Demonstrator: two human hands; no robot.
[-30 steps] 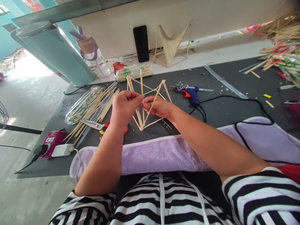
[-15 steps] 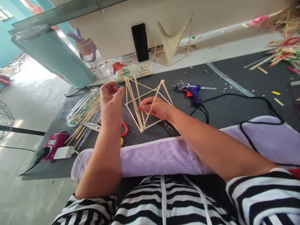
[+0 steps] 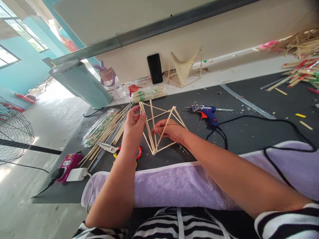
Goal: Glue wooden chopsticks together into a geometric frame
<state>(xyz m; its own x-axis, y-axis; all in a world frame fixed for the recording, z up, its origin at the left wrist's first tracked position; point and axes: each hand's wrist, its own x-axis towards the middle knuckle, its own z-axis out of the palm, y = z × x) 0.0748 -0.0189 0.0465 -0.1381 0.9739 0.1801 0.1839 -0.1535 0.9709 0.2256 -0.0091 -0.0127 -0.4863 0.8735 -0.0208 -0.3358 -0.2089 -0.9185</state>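
A small frame of thin wooden sticks (image 3: 161,148) stands on the dark tabletop in front of me. My left hand (image 3: 134,124) is at its upper left corner, thumb and fingers closed round the top of the sticks there. Through the frame reaches my right hand (image 3: 170,130), its fingertips pinched on an upright wooden stick (image 3: 151,113) that leans inside the frame. The stick's lower end meets the frame's bottom corner. To the right lies a blue glue gun (image 3: 209,114) with an orange trigger.
Scissors (image 3: 107,147), loose sticks and a bagged bundle (image 3: 99,129) lie left, near a pink power adapter (image 3: 68,166). A finished stick model (image 3: 184,68) and a black phone (image 3: 155,68) stand behind. A purple towel (image 3: 174,186) lines the front edge; a black cord (image 3: 264,118) runs right.
The view has tilted up, so everything sits lower in the picture. My left hand has moved in from beside the frame to its upper left corner. My right hand stays on the stick.
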